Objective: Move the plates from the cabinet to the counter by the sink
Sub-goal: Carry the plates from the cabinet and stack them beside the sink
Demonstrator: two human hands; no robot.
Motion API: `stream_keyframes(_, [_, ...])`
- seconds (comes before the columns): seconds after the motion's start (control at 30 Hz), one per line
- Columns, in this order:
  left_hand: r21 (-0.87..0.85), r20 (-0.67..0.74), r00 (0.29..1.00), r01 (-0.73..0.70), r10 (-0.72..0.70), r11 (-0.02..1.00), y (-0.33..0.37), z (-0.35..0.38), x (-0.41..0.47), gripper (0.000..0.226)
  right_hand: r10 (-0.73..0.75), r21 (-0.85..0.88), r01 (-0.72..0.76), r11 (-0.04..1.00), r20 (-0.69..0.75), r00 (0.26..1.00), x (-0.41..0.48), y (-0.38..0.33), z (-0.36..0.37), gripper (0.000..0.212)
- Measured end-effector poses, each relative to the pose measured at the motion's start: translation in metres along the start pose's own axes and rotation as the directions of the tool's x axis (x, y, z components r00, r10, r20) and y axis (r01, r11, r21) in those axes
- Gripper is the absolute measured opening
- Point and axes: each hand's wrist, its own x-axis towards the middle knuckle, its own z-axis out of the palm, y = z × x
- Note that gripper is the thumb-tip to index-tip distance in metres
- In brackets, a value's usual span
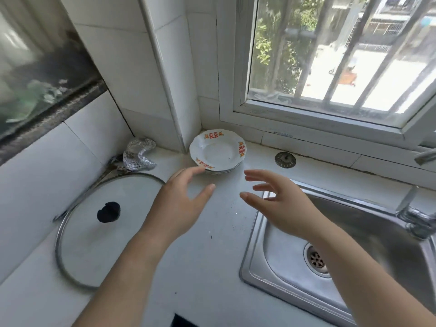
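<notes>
Several plates (218, 152): one stack, on the table (221, 234) in the corner below the window (295, 55), just beside the sink (368, 234).
Direction: straight ahead of the left hand (181, 204) and the right hand (278, 199); round, so no long axis to line up with.
Nearer: left hand, forefinger at the stack's near rim, touching or just clear, I cannot tell.
Right hand: just short of the stack, over the sink's edge.
Grip: both hands spread wide, fingers relaxed, holding nothing.
</notes>
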Motion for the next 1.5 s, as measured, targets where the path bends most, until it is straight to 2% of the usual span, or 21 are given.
stream_keyframes(0.17, [0.011, -0.074, 0.996, 0.056, -0.055, 0.998, 0.020, 0.005, -0.054, 0.038, -0.099, 0.041, 0.095, 0.995, 0.096, 0.990, -0.037, 0.001, -0.014, 0.046])
stream_keyframes(0.33, [-0.046, -0.189, 0.963, 0.189, -0.194, 0.981, 0.034, 0.019, -0.121, 0.036, -0.210, 0.079, 0.198, 0.977, 0.201, 0.957, -0.072, 0.003, -0.028, 0.044])
stream_keyframes(0.47, [-0.103, -0.292, 0.909, 0.279, -0.297, 0.955, 0.043, 0.030, -0.185, 0.029, -0.305, 0.116, 0.282, 0.952, 0.331, 0.893, -0.102, 0.007, -0.022, 0.042])
stream_keyframes(0.57, [-0.133, -0.368, 0.851, 0.350, -0.374, 0.927, 0.044, 0.028, -0.236, 0.032, -0.367, 0.135, 0.343, 0.929, 0.424, 0.828, -0.123, 0.000, -0.005, 0.040])
stream_keyframes(0.8, [-0.221, -0.559, 0.655, 0.472, -0.508, 0.853, 0.040, 0.004, -0.342, 0.036, -0.501, 0.238, 0.462, 0.854, 0.614, 0.610, -0.181, -0.045, 0.047, 0.040])
stream_keyframes(1.1, [-0.383, -0.648, 0.406, 0.558, -0.644, 0.736, 0.010, -0.008, -0.473, 0.037, -0.518, 0.286, 0.544, 0.789, 0.785, 0.338, -0.275, -0.074, 0.129, 0.040])
stream_keyframes(1.33, [-0.478, -0.674, 0.233, 0.586, -0.701, 0.655, -0.024, -0.030, -0.622, 0.035, -0.494, 0.319, 0.605, 0.730, 0.857, 0.144, -0.400, -0.104, 0.224, 0.039])
stream_keyframes(1.5, [-0.540, -0.708, 0.039, 0.613, -0.705, 0.576, -0.050, -0.041, -0.754, 0.034, -0.464, 0.380, 0.652, 0.656, 0.884, -0.048, -0.516, -0.117, 0.300, 0.040])
